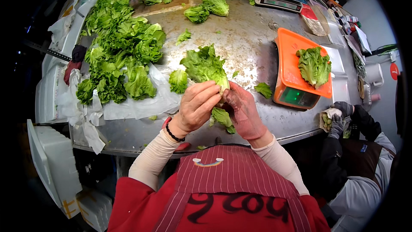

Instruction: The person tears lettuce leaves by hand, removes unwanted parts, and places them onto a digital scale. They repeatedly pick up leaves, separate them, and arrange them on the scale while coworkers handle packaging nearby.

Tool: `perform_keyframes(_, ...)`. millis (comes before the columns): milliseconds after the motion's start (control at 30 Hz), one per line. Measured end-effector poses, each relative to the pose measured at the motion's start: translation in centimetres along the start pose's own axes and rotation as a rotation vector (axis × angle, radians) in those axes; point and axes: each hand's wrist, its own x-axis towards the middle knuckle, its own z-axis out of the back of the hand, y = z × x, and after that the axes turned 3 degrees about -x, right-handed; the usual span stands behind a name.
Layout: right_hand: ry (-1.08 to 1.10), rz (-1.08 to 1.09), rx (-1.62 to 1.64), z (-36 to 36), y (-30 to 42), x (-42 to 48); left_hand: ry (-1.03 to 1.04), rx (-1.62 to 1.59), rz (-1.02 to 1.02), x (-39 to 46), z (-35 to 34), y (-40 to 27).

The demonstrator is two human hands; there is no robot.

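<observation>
A head of green leaf lettuce [206,64] is held over the metal table, its pale stem end pointing towards me and its leaves spread away. My left hand [196,104], ungloved with a dark braided band at the wrist, grips it near the stem. On the other side my right hand [243,111], in a stained pink glove, also has hold of the stem end. The fingers partly hide the stem. Loose lettuce leaves [223,117] lie under my hands, and a small lettuce piece [178,81] rests just left of the held head.
A large lettuce pile [122,45] covers the left side, partly on white paper [138,104]. An orange-topped scale [286,67] on the right bears one lettuce [313,66]. Another scale [273,3] stands at the back. Gloved hands of co-workers [338,122] are at right and far left.
</observation>
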Motion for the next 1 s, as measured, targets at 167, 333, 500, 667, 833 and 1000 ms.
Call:
perform_keyframes(167, -0.108, 0.001, 0.266, 2.8, -2.7, -0.3, -0.207, -0.066, 0.344, -1.4, -1.0, -0.9)
perform_keyframes(333, -0.101, -0.061, 0.344, 2.3, -1.9, -0.6, -0.299, -1.038, 1.355, -2.1, -1.7, -2.1)
perform_keyframes(500, 0.023, -0.237, 0.424, 2.8, -2.6, -1.2, -0.200, -1.993, 1.342, -2.6, -2.1, -1.3)
perform_keyframes(667, -0.180, -0.077, -0.265, 3.1, -1.7, -1.8, -0.537, -1.787, 1.370, -1.3, -4.0, -2.0)
perform_keyframes(833, -0.379, 0.198, -0.668, 2.2, -1.5, -1.8, -0.533, -1.708, 1.329, -2.0, -4.5, -1.8)
perform_keyframes(1000, -0.437, 0.381, -1.166, 2.5, -1.6, -2.1, -0.582, -1.581, 1.377, -2.1, -5.1, -1.9)
